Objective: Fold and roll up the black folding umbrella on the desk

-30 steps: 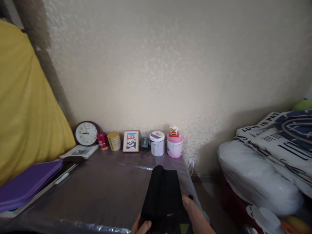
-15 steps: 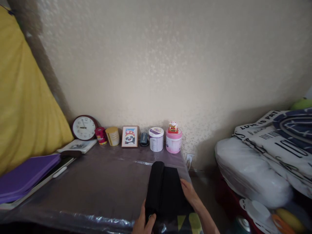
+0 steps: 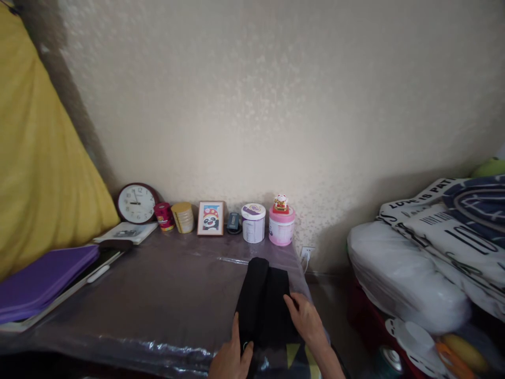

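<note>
Black cloth-like piece (image 3: 272,305), matt, unshiny; left side a thick rounded roll, right side a flat panel; lies at the near right part of the tabletop (image 3: 169,289), which is brownish, under glossy, creased clear plastic. Left hand (image 3: 232,358): thumb and forefinger spread, touching the near left end of the roll; firmness of hold cannot be told. Right hand (image 3: 307,318): fingers bent, pinching the panel's right edge. Along the wall, left to right: round dark-red-rimmed clock (image 3: 137,203), white dial; red cylindrical can (image 3: 164,217); yellow-lidded round container (image 3: 183,218); framed panda picture (image 3: 210,219); small dark-blue object (image 3: 234,222), kind unclear; white-and-purple cylindrical tub (image 3: 253,226); pink-lidded tub (image 3: 281,231), bearing a white-and-red figurine (image 3: 281,203). All stand well beyond the cloth, none between the hands. Far left: smooth purple folder-like stack (image 3: 47,279); draped yellow fabric (image 3: 39,158). Right, off the tabletop: puffy white plastic-wrapped bundle (image 3: 402,279)
</note>
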Available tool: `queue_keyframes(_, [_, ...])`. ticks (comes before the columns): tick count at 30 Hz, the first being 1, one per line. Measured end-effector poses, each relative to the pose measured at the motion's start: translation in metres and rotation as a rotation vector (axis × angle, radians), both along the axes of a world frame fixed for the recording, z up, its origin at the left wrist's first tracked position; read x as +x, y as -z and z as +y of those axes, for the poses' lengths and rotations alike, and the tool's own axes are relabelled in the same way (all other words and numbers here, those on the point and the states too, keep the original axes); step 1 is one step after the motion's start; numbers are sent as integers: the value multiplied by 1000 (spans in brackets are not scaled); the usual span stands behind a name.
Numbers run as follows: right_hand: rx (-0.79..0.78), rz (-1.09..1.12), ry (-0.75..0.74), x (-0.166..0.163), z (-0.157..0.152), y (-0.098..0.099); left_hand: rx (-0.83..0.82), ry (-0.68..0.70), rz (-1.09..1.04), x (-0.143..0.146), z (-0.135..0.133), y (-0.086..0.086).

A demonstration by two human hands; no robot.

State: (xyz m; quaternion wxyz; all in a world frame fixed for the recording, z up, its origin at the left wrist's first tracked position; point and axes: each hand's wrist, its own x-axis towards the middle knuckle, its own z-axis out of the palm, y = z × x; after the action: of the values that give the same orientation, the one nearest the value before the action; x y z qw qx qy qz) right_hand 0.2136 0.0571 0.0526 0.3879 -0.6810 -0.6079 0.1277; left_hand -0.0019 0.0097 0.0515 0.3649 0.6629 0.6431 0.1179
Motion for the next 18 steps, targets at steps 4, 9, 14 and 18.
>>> queue_keyframes(4, [-107,64,7,-3,-5,6,40,30,-2,-1,2,3])
queue_keyframes(9, [-47,305,-99,-15,4,-4,32,21,-51,-2,1,3])
queue_keyframes(14, [-15,458,-230,-52,23,-20,22,23,8,-1,2,4])
queue_keyframes(18, [-76,464,-238,-84,37,-16,30,38,32,-1,3,7])
